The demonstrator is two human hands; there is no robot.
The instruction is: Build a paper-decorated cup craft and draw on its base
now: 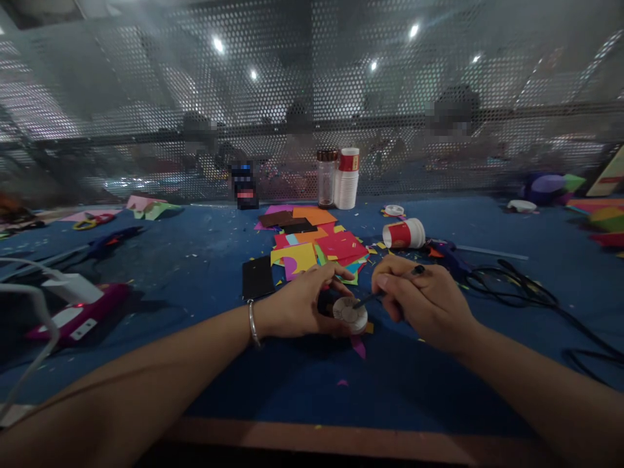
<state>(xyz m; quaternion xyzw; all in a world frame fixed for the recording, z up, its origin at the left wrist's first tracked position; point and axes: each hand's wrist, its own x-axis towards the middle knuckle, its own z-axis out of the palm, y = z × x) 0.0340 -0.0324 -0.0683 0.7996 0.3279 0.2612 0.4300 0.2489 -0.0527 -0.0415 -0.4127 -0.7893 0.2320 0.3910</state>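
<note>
My left hand (312,302) is curled around a small round white object (351,314), probably a paper cup lying with its base toward me. Gripped in my right hand (419,296) is a dark pen (369,299), whose tip touches the white round face. A dark shape shows between my left thumb and fingers, too dim to make out. Just beyond my hands lies a pile of coloured paper (341,246), with a black flat object (258,278) left of it.
A paper cup (402,234) lies on its side beyond my right hand, near a glue gun (446,255) and black cable (517,286). A cup stack (347,182) and clear bottle (326,181) stand at the back. A pink power strip (92,315) sits at the left.
</note>
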